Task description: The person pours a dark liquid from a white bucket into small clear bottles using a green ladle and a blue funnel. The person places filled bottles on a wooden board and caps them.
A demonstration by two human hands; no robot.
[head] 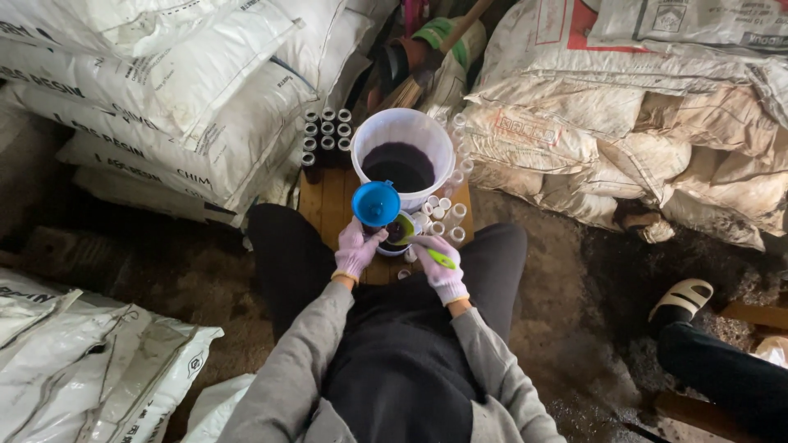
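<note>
- Left hand: gloved, closed round a small bottle hidden beneath the blue funnel; funnel mouth tilted up and toward the camera, stem down
- Right hand: gloved, gripping a green-handled scoop; long axis level, bowl end pointing left toward the small cup of dark powder
- White bucket: upright on wooden bench, dark powder inside
- Dark filled bottles: rows at bench's far left
- White sacks: stacked left and right
</note>
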